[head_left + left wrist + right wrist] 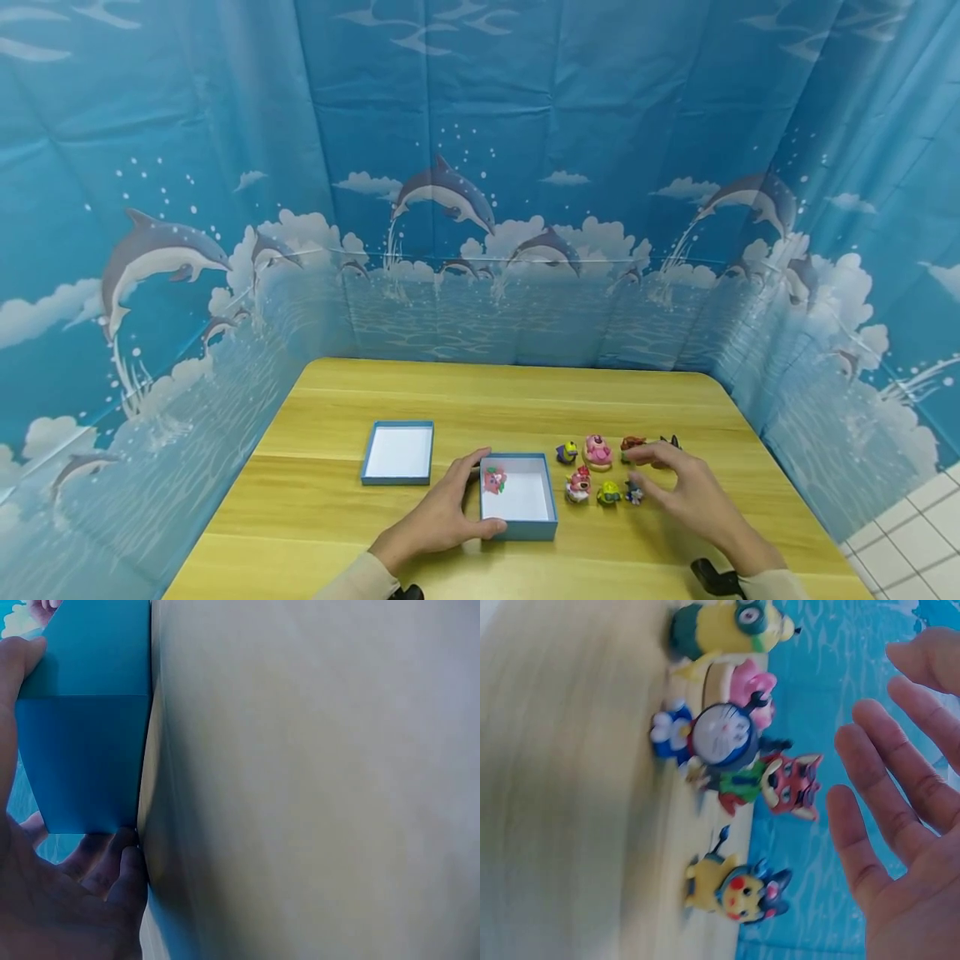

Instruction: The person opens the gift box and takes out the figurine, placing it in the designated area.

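My left hand (438, 512) grips a blue open box (531, 530) at its left side, thumb at the front and fingers toward the back. The left wrist view shows its fingers curled along the blue box wall (86, 761). Inside the box, by its left wall, lies a small pink figurine (494, 480). My right hand (688, 490) hovers over the toy figurines with fingers spread, holding nothing. Nearest to it are a blue-and-grey cat-like figurine (718, 735), a red fox figurine (789, 786) in green, and a yellow figurine with dark ears (739, 892).
A shallow blue lid (398, 452), white inside, lies left of the box. More figurines stand right of the box: a pink bear (597, 451), a purple-and-yellow one (566, 452), a red-and-white one (578, 485) and a yellow-green one (609, 493). A dolphin curtain (480, 317) surrounds the wooden table (300, 500).
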The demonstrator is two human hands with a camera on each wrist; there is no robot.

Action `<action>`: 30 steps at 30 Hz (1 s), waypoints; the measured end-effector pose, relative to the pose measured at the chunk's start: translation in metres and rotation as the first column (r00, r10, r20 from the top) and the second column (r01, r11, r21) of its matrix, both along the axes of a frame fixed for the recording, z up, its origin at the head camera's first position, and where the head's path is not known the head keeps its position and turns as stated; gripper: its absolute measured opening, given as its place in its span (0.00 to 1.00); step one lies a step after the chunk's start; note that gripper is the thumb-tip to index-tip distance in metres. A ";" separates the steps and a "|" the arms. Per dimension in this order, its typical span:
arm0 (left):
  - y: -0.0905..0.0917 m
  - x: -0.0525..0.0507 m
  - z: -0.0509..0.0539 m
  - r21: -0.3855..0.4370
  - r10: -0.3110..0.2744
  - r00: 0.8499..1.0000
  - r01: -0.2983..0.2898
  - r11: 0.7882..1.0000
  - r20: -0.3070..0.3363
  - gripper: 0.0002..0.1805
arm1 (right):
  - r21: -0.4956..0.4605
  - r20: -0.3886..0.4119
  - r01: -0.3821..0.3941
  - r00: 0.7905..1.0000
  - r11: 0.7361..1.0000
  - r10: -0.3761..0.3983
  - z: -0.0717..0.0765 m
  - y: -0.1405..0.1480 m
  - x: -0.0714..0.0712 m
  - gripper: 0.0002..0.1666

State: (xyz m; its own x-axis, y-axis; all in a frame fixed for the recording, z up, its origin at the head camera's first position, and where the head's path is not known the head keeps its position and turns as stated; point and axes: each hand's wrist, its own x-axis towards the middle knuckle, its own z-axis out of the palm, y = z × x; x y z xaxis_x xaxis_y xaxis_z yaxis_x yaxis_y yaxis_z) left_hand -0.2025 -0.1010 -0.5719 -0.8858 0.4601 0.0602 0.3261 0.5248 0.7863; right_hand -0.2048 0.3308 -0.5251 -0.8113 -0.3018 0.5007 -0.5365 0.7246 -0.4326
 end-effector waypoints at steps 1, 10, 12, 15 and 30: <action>0.000 0.000 0.000 0.002 0.000 1.000 0.000 1.000 0.001 0.65 | 0.001 -0.011 -0.006 1.000 1.000 0.006 0.002 -0.002 0.000 0.22; 0.000 -0.003 -0.002 0.002 -0.003 1.000 0.003 1.000 0.001 0.65 | 0.008 -0.076 -0.055 0.996 0.998 0.055 0.021 -0.025 0.001 0.24; 0.000 -0.004 -0.003 -0.004 -0.002 1.000 0.002 1.000 0.000 0.66 | 0.012 -0.083 -0.070 0.994 0.997 0.071 0.024 -0.029 0.000 0.23; -0.001 -0.005 -0.004 -0.003 -0.006 1.000 0.006 1.000 0.001 0.66 | 0.012 -0.084 -0.092 0.992 0.996 0.092 0.028 -0.035 -0.001 0.22; 0.000 -0.006 -0.003 -0.001 -0.006 1.000 0.006 1.000 0.000 0.65 | -0.018 -0.045 -0.193 0.980 0.981 0.192 0.033 -0.068 -0.007 0.22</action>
State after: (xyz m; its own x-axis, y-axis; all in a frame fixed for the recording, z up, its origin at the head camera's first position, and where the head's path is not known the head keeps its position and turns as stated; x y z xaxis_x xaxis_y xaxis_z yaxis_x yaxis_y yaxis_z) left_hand -0.2088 -0.1009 -0.5754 -0.8831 0.4655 0.0594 0.3291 0.5240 0.7855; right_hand -0.2121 0.2633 -0.4922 -0.7164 -0.4387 0.5426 -0.6838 0.5960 -0.4209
